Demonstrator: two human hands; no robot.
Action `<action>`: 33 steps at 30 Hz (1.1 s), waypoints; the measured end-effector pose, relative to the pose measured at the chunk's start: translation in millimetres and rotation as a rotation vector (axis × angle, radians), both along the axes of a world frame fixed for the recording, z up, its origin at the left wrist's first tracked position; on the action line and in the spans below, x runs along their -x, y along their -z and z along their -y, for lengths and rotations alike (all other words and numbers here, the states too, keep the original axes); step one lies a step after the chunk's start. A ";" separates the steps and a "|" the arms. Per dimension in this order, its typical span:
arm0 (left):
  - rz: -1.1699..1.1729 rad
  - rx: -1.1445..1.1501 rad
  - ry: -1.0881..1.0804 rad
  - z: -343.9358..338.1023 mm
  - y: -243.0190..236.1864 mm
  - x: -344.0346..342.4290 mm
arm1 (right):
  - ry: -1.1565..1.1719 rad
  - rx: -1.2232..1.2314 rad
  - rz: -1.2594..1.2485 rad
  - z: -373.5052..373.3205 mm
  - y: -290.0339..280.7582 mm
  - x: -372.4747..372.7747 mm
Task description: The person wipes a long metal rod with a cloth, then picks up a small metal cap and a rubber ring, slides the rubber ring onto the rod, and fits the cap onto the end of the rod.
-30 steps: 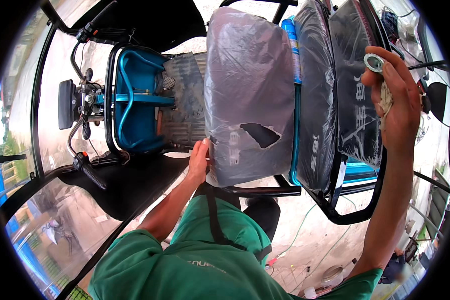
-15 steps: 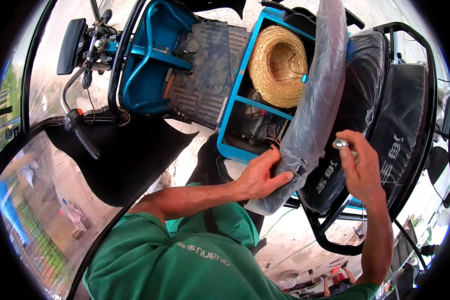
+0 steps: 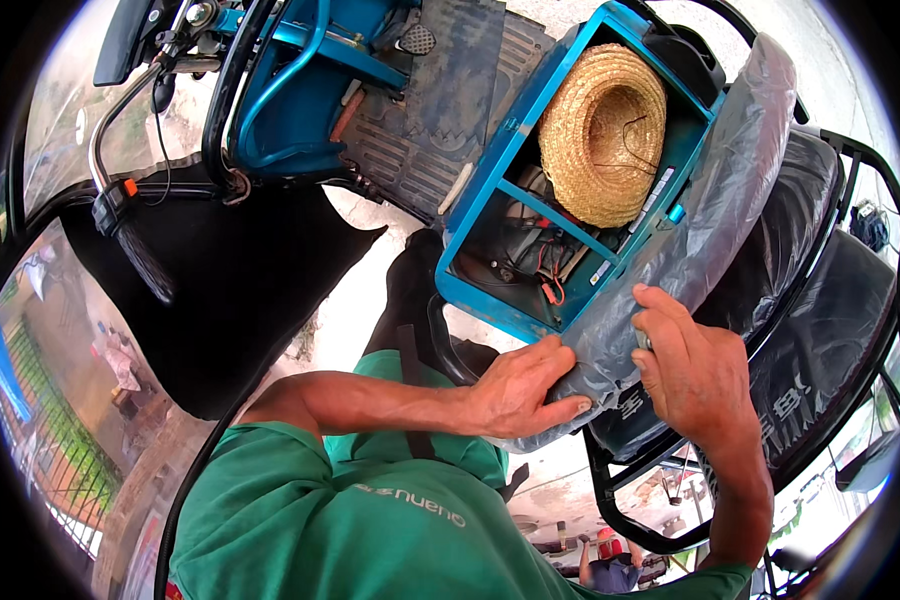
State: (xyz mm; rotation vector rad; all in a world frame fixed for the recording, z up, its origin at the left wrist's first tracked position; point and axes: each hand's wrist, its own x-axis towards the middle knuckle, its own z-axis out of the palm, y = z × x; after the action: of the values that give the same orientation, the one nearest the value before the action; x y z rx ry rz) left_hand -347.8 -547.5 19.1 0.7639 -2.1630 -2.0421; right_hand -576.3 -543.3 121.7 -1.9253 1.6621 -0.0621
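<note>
A seat cushion (image 3: 735, 165) wrapped in clear plastic stands raised along the edge of a blue storage box (image 3: 457, 245). My left hand (image 3: 520, 392) grips the cushion's near end, fingers over one side and thumb along the other. Pinched in my right hand (image 3: 690, 370) is a small silver metal cylinder (image 3: 643, 341), mostly hidden by the fingers; it is close against the cushion's plastic. In the box, a straw hat (image 3: 600, 120) lies in the far compartment. Cables with red connectors (image 3: 550, 292) are in the near one.
The vehicle's ridged floor (image 3: 385, 140) and its handlebar grip (image 3: 145, 265) are to the left, above a black sheet (image 3: 240, 290). On the right stand more plastic-covered black seats (image 3: 830, 320) inside a black tubular frame (image 3: 620, 505). A person (image 3: 610, 560) is at the bottom.
My right hand has moved left and down to the cushion with the metal cylinder. The cushion leans farther right, showing more of the box. My left hand keeps its hold; the view has shifted.
</note>
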 end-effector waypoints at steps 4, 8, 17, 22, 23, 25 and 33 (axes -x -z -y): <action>-0.002 -0.001 -0.012 1.7 0.9 0.3 | 0.017 -0.054 0.000 8.6 8.0 2.8; -0.039 -0.043 -0.025 3.9 4.1 -2.0 | 0.021 -0.081 -0.013 12.0 7.6 4.6; -0.079 -0.358 0.001 24.4 36.6 -11.6 | 0.010 -0.081 0.038 20.9 13.7 11.5; 0.222 0.008 -0.127 35.9 144.4 -3.8 | 0.019 -0.078 0.049 22.6 19.1 12.3; 0.316 0.150 -0.164 35.1 169.3 -5.1 | 0.013 -0.076 0.050 22.7 19.8 12.9; 0.552 0.303 -0.050 28.3 207.6 -7.7 | -0.005 -0.077 0.050 24.0 20.7 13.9; 0.734 0.125 0.381 31.4 266.5 -14.6 | -0.005 -0.038 0.047 24.9 23.7 11.9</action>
State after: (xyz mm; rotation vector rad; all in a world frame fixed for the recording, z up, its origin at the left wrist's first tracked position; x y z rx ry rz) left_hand -333.2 -578.9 -247.4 1.3365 -2.9884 -1.9432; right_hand -588.1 -568.2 98.0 -1.8852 1.6169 -0.0729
